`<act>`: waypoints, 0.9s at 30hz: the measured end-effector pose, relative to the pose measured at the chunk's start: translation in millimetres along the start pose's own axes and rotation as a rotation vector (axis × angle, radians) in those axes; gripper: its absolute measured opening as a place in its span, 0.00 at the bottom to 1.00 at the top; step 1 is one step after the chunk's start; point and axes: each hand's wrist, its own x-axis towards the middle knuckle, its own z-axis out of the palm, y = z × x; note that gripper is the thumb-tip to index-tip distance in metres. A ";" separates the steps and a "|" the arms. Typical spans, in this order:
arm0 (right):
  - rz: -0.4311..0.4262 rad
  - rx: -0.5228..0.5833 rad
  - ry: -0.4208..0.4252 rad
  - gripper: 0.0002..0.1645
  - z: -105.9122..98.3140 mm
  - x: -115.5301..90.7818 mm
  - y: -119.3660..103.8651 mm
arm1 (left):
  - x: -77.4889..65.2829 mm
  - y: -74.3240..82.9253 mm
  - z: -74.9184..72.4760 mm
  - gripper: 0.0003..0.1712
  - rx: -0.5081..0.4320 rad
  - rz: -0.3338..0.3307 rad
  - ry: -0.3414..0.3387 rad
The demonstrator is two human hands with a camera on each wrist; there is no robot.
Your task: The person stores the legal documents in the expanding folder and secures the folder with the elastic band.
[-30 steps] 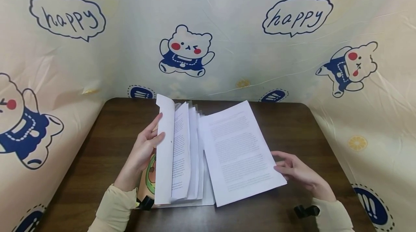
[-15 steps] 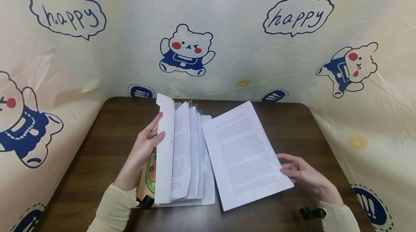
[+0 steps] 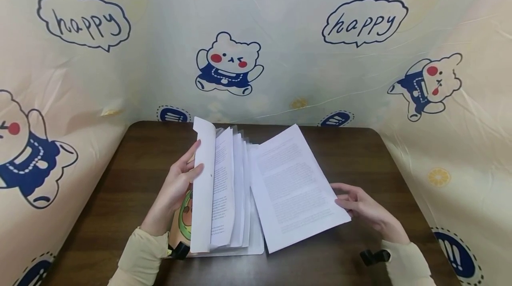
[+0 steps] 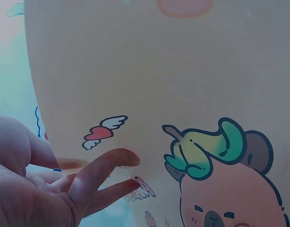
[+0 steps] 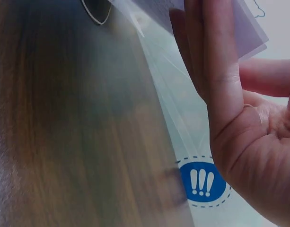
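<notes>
My left hand (image 3: 179, 183) grips the raised front cover (image 3: 202, 206) of a folder, thumb on its white inner side. The left wrist view shows the cover's peach outside (image 4: 111, 61) with a cartoon animal (image 4: 220, 194) and a winged heart. Inside the folder stand printed pages (image 3: 223, 188) in clear sleeves, fanned upright. My right hand (image 3: 366, 208) pinches the right edge of a few loose printed sheets (image 3: 296, 188), tilted beside the folder. Their left edge overlaps the folder's back cover (image 3: 257, 232) in the head view. The right wrist view shows the sheets' corner (image 5: 251, 40) past the fingers.
The folder lies on a dark brown wooden table (image 3: 132, 179) with rounded far corners. A pale curtain (image 3: 296, 41) printed with bears and "happy" bubbles surrounds the table at the back and sides. A small black camera mount (image 3: 375, 257) sits at the right sleeve.
The sheets in my right hand shifted right, away from the folder, then came back left against it. My left hand and the raised cover stay in place.
</notes>
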 end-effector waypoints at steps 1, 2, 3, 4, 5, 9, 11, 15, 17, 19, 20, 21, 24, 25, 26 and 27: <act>0.000 -0.004 0.007 0.40 0.8 1.2 -1.2 | -0.2 0.3 0.3 0.42 -0.002 0.001 0.000; -0.002 -0.006 0.012 0.41 1.8 2.2 -2.4 | -0.2 0.2 0.3 0.42 -0.005 0.003 0.000; -0.006 -0.003 0.017 0.41 3.1 3.1 -3.4 | -0.1 0.0 0.3 0.42 -0.006 0.006 -0.001; -0.010 0.002 0.020 0.41 4.5 4.0 -4.1 | -0.3 0.3 0.6 0.42 -0.007 0.008 -0.001; -0.016 0.008 0.021 0.41 5.9 5.0 -4.5 | -0.5 0.5 0.6 0.42 -0.006 0.009 0.000; -0.019 0.039 0.014 0.42 12.8 9.0 -4.7 | -1.3 1.0 0.7 0.42 0.005 0.012 0.003; -0.012 0.049 0.012 0.42 16.2 11.0 -4.2 | -1.6 1.3 0.4 0.42 0.009 0.011 0.007; -0.007 0.071 0.019 0.41 23.1 14.6 -2.4 | -1.5 1.0 0.0 0.42 0.011 0.012 0.006; -0.012 0.077 0.028 0.41 27.0 16.3 -1.4 | -1.3 0.3 -0.2 0.42 0.011 0.015 0.001; -0.016 0.081 0.039 0.41 31.5 18.0 -0.6 | -1.2 0.0 -0.6 0.42 0.010 0.018 -0.003; -0.016 0.080 0.047 0.41 33.9 18.8 -0.1 | -1.2 0.0 -0.6 0.42 0.010 0.018 -0.002; -0.016 0.079 0.054 0.41 36.4 19.6 0.3 | -1.1 -0.4 -1.0 0.42 0.012 0.017 -0.002; -0.013 0.086 0.082 0.42 44.4 21.7 2.2 | -0.9 -0.5 -1.5 0.42 0.009 0.018 0.002; -0.013 0.087 0.091 0.41 46.9 22.3 3.0 | -0.6 -0.8 -1.9 0.42 0.009 0.018 0.001; -0.013 0.087 0.100 0.41 49.5 22.9 3.7 | -0.6 -0.8 -1.7 0.42 0.007 0.019 0.004; -0.016 0.088 0.107 0.42 52.1 23.5 4.4 | -0.5 -0.9 -1.9 0.42 0.005 0.018 0.003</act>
